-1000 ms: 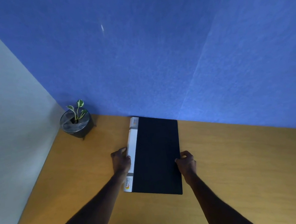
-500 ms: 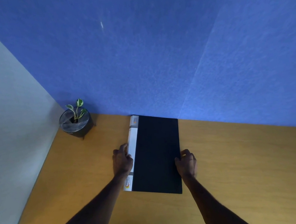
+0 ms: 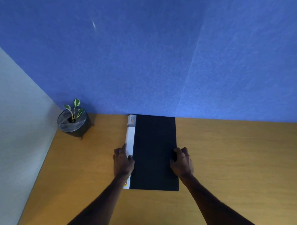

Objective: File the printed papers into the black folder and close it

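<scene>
While the closed black folder [image 3: 154, 152] lies flat on the wooden surface [image 3: 248, 165], the left hand [image 3: 122, 161] rests spread on its white spine and the right hand [image 3: 181, 160] seemingly curls over its opposite edge.

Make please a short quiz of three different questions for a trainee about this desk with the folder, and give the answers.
1. True or false: the black folder lies closed on the desk.
2. Which hand rests on the white spine of the folder? A) left hand B) right hand C) neither
3. Fill the gap: the potted plant stands in the desk's far ___ corner.

Key
1. True; the cover is flat and no papers show.
2. A; the left hand lies on the white spine, while the right hand is at the opposite edge.
3. left
</scene>
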`<state>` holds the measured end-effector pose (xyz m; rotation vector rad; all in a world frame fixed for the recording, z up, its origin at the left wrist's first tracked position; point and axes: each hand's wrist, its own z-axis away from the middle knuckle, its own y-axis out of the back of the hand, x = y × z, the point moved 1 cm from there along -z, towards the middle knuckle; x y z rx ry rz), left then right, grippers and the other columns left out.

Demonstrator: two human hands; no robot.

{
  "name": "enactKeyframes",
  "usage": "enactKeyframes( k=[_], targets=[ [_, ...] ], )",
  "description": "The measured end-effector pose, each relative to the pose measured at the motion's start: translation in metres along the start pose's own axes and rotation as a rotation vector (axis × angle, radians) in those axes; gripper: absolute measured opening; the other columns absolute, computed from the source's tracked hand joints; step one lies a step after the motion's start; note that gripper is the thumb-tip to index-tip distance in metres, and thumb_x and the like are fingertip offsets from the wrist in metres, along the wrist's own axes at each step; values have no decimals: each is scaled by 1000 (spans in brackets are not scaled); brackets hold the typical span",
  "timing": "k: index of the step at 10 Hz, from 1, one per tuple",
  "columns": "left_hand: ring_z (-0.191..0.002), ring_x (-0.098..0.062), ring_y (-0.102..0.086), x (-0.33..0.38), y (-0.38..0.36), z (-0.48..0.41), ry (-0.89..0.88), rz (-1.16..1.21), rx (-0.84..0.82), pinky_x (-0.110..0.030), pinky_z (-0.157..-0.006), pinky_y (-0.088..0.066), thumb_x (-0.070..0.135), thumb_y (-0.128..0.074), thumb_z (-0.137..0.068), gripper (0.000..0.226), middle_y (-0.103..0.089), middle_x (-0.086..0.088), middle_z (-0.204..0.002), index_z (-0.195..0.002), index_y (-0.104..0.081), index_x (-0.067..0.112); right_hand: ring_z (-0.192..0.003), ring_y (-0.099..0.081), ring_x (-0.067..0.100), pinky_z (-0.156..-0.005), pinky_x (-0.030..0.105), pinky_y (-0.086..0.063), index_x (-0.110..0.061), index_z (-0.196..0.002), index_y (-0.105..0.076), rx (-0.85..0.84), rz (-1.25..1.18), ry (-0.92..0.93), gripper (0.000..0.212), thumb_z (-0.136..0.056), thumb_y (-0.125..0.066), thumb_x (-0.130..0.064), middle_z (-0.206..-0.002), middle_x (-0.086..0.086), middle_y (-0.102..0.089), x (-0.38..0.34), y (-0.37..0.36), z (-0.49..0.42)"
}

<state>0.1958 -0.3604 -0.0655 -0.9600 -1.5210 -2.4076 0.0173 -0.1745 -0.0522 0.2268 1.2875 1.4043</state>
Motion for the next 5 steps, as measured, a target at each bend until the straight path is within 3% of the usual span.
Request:
enactKeyframes(
  k=[2,4,5],
  targets=[
    [-147,-39,-45,5,2,8,-15,-55,-67,-49,-116,-46,14,-62,-103,71,-39,-17,-162,-167,-31,11,-132,-53,32,-94,44,-63,-11,-147,-50,-63,98,68,52,-99,-66,-24,-145,10,-45,1,-2,1],
    [-158,-35,-31,19,-1,32,-132,-206,-83,-51,-117,-48,19,-61,-105,74,-25,-10,-173,-169,-25,13,-133,-54,33,-94,47,-62,-16,-154,-43,-41,148,181,55,-103,-60,-28,-146,10,-48,10,18,18],
    [-161,-31,-28,38,-12,44,-237,-249,-70,-49,-123,-42,19,-61,-104,74,-28,-8,-174,-169,-26,13,-140,-52,30,-111,51,-51,-18,-159,-39,26,244,260,60,-103,-59,-31,-154,8,-49,26,33,26]
  ],
)
